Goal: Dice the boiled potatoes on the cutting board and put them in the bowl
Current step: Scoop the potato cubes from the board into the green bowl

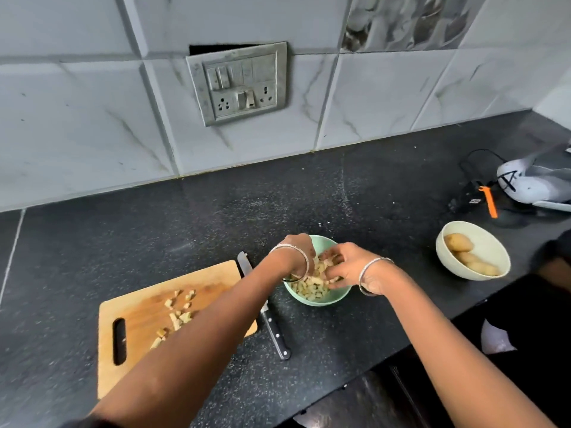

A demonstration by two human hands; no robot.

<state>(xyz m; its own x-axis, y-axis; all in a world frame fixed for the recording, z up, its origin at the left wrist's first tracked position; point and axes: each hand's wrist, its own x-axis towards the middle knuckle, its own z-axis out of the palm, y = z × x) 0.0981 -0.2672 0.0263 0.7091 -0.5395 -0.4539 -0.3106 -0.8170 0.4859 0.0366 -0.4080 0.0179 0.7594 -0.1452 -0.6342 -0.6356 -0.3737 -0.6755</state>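
Diced boiled potato pieces point(312, 288) mostly sit in the round mint-green bowl point(324, 302), with a few left on the wooden cutting board point(139, 329). My left hand point(295, 254) and right hand point(343, 267) are down in the pile. I can't tell if either is pinching anything, since the left fingertips hide behind the wrist. Soft cubes could mash or spill over the rim, and my forearm could knock the black-handled knife point(273, 330).

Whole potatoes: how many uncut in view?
3, all in the cream bowl at the right: back potato, middle potato, front potato. Others may hide beneath them.
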